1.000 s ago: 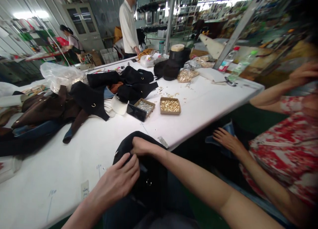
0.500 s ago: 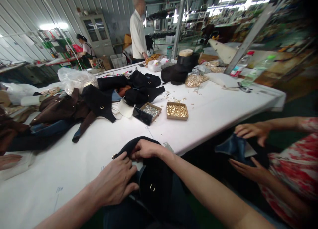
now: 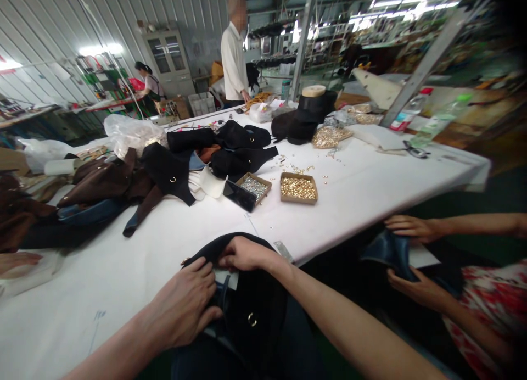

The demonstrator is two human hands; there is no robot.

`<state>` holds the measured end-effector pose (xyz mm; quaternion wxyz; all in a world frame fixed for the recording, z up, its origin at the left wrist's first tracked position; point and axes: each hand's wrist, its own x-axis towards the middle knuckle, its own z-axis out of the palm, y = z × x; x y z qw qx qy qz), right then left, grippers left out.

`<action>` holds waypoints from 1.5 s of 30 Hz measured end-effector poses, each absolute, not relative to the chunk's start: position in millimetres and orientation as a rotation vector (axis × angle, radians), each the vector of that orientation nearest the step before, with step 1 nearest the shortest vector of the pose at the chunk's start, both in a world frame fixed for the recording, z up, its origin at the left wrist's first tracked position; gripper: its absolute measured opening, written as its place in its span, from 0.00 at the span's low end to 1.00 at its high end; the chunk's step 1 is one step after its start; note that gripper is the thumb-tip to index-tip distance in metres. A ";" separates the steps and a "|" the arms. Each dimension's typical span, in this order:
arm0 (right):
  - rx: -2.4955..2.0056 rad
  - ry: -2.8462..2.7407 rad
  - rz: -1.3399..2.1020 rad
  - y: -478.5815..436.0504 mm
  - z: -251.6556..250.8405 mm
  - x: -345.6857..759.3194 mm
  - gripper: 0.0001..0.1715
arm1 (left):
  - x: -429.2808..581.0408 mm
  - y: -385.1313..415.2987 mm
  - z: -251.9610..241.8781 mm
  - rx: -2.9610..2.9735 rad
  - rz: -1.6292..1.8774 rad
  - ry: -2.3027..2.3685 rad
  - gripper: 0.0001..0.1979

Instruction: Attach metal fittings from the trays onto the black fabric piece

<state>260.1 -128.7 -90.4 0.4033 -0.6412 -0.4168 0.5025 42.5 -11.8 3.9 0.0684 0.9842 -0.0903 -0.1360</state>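
A black fabric piece (image 3: 263, 292) with a blue inner side and a gold ring (image 3: 252, 319) lies over the near table edge and my lap. My left hand (image 3: 187, 300) grips its left edge, fingers bent over the cloth and thumb lower down. Reaching in at the top, my right hand (image 3: 247, 253) pinches the cloth; its fingertips are partly hidden. Between the hands a small white patch and a blue strip show inside the opening. A gold metal bit (image 3: 185, 262) sticks out at the left edge, by my left fingertips.
On the white table (image 3: 337, 204) stand a box of gold studs (image 3: 298, 188) and a box of silver studs (image 3: 254, 188), a phone (image 3: 239, 196) against the latter. Black and brown fabric pieces (image 3: 111, 177) are heaped left. A co-worker's hands (image 3: 411, 281) hold blue cloth at right.
The black fabric piece is spread wider between my hands, baring more of the white patch and blue strip. My left hand has shifted slightly left. The co-worker's hands at right have moved a little lower.
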 end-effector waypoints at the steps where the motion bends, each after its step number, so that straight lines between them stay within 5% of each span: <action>1: -1.627 -1.069 1.260 -129.6 -89.2 259.3 0.08 | 40.1 -9.9 3.4 2.969 -0.413 -0.267 0.18; 9: -1.769 -1.368 0.988 -132.7 -82.2 254.1 0.10 | 21.7 -4.6 -11.6 2.951 -0.396 -0.229 0.38; 14: -1.836 -1.428 0.861 -141.9 -72.2 239.5 0.14 | 26.2 -11.0 -6.0 2.928 -0.448 -0.190 0.36; 18: -1.943 -1.407 0.625 -150.9 -61.7 226.6 0.09 | 25.3 -10.6 -7.6 2.950 -0.424 -0.218 0.37; 25: -2.154 -1.551 0.508 -140.2 -55.2 222.5 0.12 | 22.7 0.8 -20.3 2.929 -0.251 -0.315 0.18; 35: -1.964 -1.370 0.776 -129.7 -76.6 227.5 0.12 | 13.4 12.6 -32.4 2.969 -0.127 -0.437 0.20; 45: -2.144 -1.387 0.659 -120.4 -77.7 206.4 0.12 | 11.0 16.4 -53.6 3.005 0.059 -0.488 0.20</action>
